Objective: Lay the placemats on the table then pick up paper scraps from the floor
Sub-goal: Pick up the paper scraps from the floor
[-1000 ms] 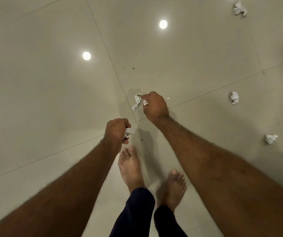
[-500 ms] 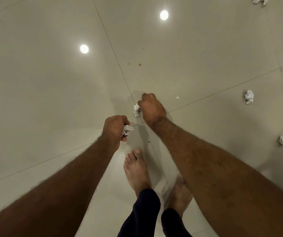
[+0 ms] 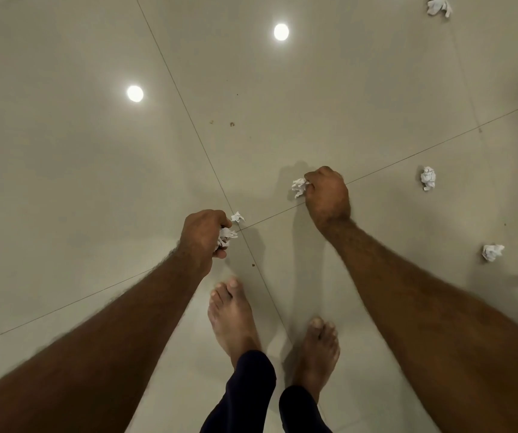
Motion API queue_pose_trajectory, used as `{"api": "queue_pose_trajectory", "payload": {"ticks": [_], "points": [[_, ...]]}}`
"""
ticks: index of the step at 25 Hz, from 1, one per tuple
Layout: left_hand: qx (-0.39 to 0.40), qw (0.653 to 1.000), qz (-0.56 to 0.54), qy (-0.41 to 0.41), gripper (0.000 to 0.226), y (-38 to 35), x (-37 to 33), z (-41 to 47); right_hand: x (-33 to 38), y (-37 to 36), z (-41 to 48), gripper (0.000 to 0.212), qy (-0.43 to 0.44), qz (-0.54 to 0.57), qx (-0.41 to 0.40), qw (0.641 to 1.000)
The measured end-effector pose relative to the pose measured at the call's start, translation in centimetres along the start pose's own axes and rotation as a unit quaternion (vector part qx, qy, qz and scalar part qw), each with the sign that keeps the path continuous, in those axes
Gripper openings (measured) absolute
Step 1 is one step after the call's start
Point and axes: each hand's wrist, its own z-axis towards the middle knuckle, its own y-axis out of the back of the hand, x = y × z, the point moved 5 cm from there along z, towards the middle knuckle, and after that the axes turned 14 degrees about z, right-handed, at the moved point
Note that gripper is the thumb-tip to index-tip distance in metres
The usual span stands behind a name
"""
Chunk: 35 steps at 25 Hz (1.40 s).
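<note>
My left hand (image 3: 203, 239) curls tight round a crumpled white wad (image 3: 227, 236), mostly hidden in the fist, and my right hand (image 3: 328, 195) pinches a ragged white scrap (image 3: 299, 186), only its edge showing.

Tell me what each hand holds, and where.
Left hand grips a crumpled paper wad inside its curled fingers; right hand grips another scrap by its right edge.
</note>
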Motion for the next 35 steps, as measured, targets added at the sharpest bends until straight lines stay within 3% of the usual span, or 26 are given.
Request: {"api": "queue_pose_trajectory", "payload": {"ticks": [4, 7, 13, 26, 28, 30, 35], "points": [[-0.006, 1.000, 0.003, -0.003, 0.008, -0.9, -0.1, -0.2, -0.3, -1.4, 0.3, 0.021, -0.002, -0.037, -0.017, 0.999], [-0.017, 1.000, 0.003, -0.001, 0.007, -0.3, 0.5, 0.0, 0.3, -2.5, -0.3, 0.026, 0.020, -0.056, 0.023, 0.998], [-0.052, 0.999, -0.011, 0.007, 0.006, 1.9, 2.5, 0.0, 6.3, -8.2, -4.7, 0.029, 0.158, 0.004, 0.116, 0.980], [-0.070, 0.997, -0.027, 0.001, 0.009, 3.1, 3.8, 0.0, 9.2, -12.6, -7.7, 0.030, 0.204, -0.003, 0.172, 0.964], [-0.065, 0.997, -0.033, -0.002, 0.010, 2.7, 3.6, -0.2, 8.8, -12.3, -7.6, 0.040, 0.164, 0.038, 0.174, 0.970], [-0.057, 0.998, -0.040, -0.003, 0.010, 2.0, 3.3, -0.5, 8.3, -10.9, -7.7, 0.051, 0.069, 0.124, 0.156, 0.977], [0.014, 0.998, -0.059, -0.014, 0.026, -1.5, 1.7, -2.8, 9.9, -5.5, -9.8, 0.063, -0.040, 0.287, 0.103, 0.952]]}}
